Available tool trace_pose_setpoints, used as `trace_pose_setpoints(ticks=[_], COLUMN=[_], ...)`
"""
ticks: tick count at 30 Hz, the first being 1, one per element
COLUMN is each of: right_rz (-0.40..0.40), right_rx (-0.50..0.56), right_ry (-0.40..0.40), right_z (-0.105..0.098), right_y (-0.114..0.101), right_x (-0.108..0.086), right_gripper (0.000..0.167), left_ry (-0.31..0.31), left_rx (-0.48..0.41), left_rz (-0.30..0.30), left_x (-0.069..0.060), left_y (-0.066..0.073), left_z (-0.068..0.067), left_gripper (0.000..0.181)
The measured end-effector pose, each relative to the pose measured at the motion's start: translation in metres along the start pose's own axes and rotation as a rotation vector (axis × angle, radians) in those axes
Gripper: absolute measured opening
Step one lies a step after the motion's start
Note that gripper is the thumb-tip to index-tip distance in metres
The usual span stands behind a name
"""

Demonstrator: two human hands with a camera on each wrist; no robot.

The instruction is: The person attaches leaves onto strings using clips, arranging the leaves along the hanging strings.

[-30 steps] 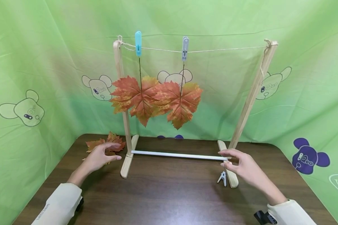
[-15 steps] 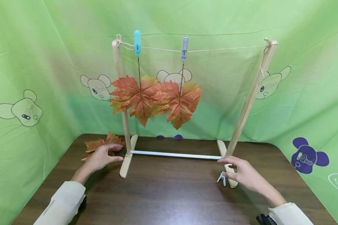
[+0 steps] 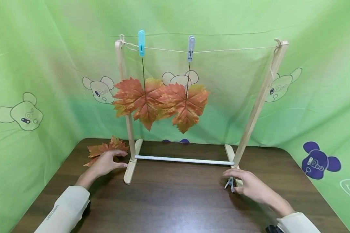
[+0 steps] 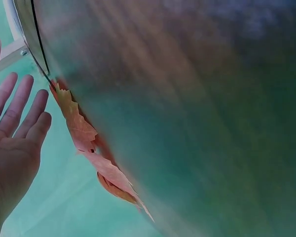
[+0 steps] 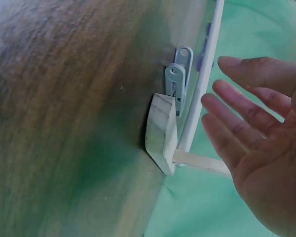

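Note:
My right hand [image 3: 252,187] hovers over the right foot of a wooden stand, fingers spread around a small grey clothespin [image 3: 229,184] on the table. In the right wrist view a gap separates the fingers from the clothespin [image 5: 175,79]. On the other side, my left hand [image 3: 105,164] is beside an orange-red artificial maple leaf [image 3: 99,149], partly covering it. Its fingers look extended and hold nothing in the left wrist view, where the leaf [image 4: 81,128] lies apart from them. A blue clothespin [image 3: 141,43] and a grey-purple clothespin [image 3: 191,48] hold two leaves by their stems on a string.
The stand has a left post [image 3: 129,129], a right post [image 3: 255,113] and a white crossbar [image 3: 183,160] low between them. The string [image 3: 230,50] runs between the post tops. Behind the brown table [image 3: 175,197] hangs a green cloth [image 3: 221,19] printed with cartoon heads.
My right hand has moved down and nearer from the crossbar's right end to the grey clothespin. The left hand has barely shifted beside the leaf.

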State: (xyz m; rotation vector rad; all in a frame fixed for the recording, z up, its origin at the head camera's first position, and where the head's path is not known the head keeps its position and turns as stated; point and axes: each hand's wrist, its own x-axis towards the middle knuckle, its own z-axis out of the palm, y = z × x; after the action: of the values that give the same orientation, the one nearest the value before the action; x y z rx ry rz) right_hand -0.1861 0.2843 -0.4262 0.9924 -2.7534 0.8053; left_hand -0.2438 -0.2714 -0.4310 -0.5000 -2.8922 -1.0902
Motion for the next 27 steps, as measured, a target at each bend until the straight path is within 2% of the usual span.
trace_pose_setpoints(ticks=[4, 11, 15, 23, 27], right_rz=[-0.052, -0.054, -0.061, -0.094, -0.108], right_rx=[-0.047, -0.041, -0.034, -0.060, -0.074], right_ry=[-0.032, -0.070, -0.060, -0.022, -0.027], right_z=[0.002, 0.006, 0.007, 0.011, 0.014], right_y=[0.003, 0.006, 0.008, 0.009, 0.008], right_x=[0.000, 0.000, 0.000, 0.002, 0.004], right_gripper=[0.057, 0.056, 0.055, 0.053, 0.051], left_ry=[-0.017, -0.061, -0.090, -0.095, -0.101], left_rx=[0.004, 0.031, 0.044, 0.044, 0.048], left_rz=[-0.009, -0.016, -0.015, -0.010, -0.005], left_x=[0.000, 0.003, 0.004, 0.004, 0.006], left_y=[0.001, 0.001, 0.000, 0.002, 0.004], left_z=[0.000, -0.001, 0.000, -0.001, -0.002], left_gripper=[0.048, 0.046, 0.047, 0.042, 0.038])
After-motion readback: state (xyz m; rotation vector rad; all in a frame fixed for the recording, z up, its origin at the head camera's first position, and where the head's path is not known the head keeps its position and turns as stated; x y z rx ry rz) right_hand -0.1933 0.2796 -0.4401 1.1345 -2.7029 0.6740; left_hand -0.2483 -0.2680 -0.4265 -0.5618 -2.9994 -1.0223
